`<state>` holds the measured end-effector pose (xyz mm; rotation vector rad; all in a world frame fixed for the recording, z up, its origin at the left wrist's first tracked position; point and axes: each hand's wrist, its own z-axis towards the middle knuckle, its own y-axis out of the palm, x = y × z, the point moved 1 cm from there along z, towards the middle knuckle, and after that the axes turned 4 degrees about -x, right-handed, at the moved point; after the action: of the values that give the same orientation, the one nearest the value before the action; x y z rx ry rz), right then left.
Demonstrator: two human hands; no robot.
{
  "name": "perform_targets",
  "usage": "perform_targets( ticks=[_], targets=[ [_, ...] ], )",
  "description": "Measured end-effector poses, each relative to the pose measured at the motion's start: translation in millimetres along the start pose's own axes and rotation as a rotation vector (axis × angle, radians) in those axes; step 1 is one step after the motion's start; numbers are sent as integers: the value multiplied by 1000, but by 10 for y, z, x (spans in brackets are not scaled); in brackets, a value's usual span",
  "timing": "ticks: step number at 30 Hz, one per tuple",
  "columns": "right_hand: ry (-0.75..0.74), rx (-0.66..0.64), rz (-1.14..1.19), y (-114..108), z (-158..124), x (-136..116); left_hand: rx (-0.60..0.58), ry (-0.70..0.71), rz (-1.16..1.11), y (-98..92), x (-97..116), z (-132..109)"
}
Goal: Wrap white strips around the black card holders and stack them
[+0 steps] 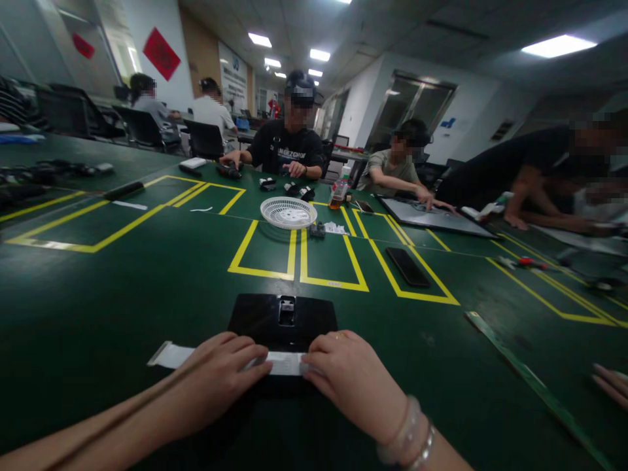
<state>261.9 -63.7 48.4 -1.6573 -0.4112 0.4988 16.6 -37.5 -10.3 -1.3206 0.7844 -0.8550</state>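
At the left, the white strip (pixel 285 363) ended in a darker-edged tip (pixel 157 354) that pointed toward 9 o'clock. From there I followed its long axis toward 3 o'clock, nearly level in my view and across the near part of a black panel (pixel 314 318). I saw the left hand (pixel 228 366) lying over the strip, fingers bunched together and thumb drawn in close, gripping it. The panel's rectangular slot (pixel 287 311) sat at 12 o'clock of the strip, by the far edge; farther along that line, a white basket (pixel 275 221) rested on the green table (pixel 147 301). The right hand (pixel 346 366) had thumb and fingertips almost meeting, pinching the strip and hiding its other end, so I could not tell how that end pointed. Toward 1 o'clock lay a dark phone (pixel 407 267); at 3 o'clock a long green bar (pixel 532 384) slanted from about 10 to 4.
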Motion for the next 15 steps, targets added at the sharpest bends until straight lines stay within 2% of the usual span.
perform_targets(
  ticks=[3,7,12,15],
  targets=[
    [-5,34,-61,28,-23,-9,41,6,4,20,0,5],
    [-21,93,-95,189,-43,-75,85,-18,-55,12,16,15],
    [-64,205,-226,376,-23,-194,42,-63,-130,21,-36,24],
    [-60,217,-169,367,-21,-160,36,-55,-148,31,-118,35]
  ],
)
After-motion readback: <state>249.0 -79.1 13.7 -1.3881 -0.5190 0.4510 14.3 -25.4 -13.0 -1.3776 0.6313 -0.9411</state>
